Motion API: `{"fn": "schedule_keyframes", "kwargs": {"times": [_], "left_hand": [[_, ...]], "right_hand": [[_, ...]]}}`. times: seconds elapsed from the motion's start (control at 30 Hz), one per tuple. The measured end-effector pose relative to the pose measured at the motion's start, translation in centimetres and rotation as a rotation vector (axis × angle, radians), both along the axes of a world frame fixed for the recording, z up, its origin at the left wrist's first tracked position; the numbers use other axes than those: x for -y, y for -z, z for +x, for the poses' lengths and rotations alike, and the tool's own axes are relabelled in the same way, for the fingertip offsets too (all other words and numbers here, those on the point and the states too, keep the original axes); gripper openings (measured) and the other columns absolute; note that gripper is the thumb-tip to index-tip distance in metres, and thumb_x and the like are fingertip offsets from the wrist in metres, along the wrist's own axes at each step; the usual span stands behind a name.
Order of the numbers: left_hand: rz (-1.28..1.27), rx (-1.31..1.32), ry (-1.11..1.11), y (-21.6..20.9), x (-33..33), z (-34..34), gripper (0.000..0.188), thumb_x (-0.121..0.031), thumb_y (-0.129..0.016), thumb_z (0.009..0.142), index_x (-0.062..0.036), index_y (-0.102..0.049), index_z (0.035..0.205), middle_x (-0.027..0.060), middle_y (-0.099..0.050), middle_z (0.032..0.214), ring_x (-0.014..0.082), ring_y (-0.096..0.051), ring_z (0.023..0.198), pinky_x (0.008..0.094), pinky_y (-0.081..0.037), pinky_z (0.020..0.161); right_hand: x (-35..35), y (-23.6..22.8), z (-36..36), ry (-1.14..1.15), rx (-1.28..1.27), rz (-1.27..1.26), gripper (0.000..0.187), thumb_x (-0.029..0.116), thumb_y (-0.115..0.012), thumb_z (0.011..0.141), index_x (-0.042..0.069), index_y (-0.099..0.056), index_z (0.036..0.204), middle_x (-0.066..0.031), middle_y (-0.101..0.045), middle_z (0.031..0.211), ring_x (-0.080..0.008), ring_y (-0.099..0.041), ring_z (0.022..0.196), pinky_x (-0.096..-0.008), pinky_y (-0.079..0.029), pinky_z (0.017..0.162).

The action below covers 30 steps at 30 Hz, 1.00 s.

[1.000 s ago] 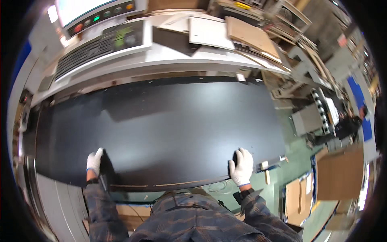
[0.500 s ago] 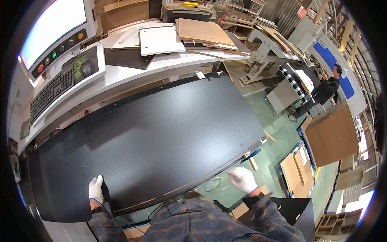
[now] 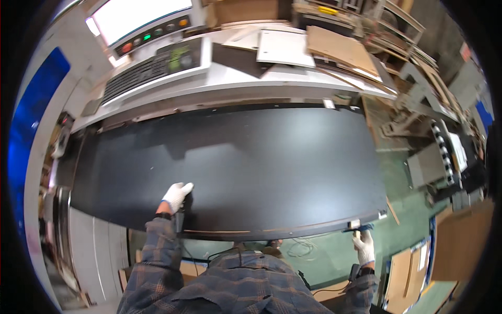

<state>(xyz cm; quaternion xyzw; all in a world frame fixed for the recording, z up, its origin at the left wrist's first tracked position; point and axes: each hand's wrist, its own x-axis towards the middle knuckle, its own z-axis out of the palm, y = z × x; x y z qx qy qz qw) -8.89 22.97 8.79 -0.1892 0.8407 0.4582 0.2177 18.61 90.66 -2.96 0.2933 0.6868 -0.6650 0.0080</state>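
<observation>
A large black panel (image 3: 251, 162) lies across in front of me, with a dark shadow over its middle. Over its near left part is my left hand (image 3: 178, 197) in a white glove, fingers loosely bent and thumb a little apart, with nothing visible in it. My right hand (image 3: 365, 248), gloved too, is beyond the panel's near right edge. Its fingers close round the pale wooden handle of a brush-like tool (image 3: 357, 228) with dark blue along its head. That tool is right at the panel's corner; its far side is partly hidden.
Behind the panel, a white bench (image 3: 235, 78) carries a keyboard (image 3: 136, 78), white boards (image 3: 284, 47) and brown boards (image 3: 342, 49). A monitor (image 3: 138, 18) with buttons stands at the back left. Brown panels (image 3: 463, 246) stand at the right; a cable (image 3: 302, 247) lies on the green floor.
My view has swung left. My right hand has come to the brush-like tool at the panel's corner and taken its handle. My left hand has moved farther over the panel.
</observation>
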Motion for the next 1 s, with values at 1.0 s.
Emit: {"fn": "schedule_keyframes", "kwargs": {"times": [1.0], "left_hand": [[0.630, 0.197, 0.105, 7.0, 7.6, -2.2, 0.039, -0.037, -0.061, 0.104, -0.0003, -0.063, 0.093, 0.0072, -0.062, 0.077, 0.0178, -0.062, 0.063, 0.0336, -0.055, 0.058]], "right_hand": [[14.1, -29.4, -5.6, -0.131, -0.474, 0.850, 0.043, 0.014, -0.061, 0.099, -0.009, -0.057, 0.136, -0.0158, -0.066, 0.133, -0.0248, -0.065, 0.116, -0.0397, -0.052, 0.099]]}}
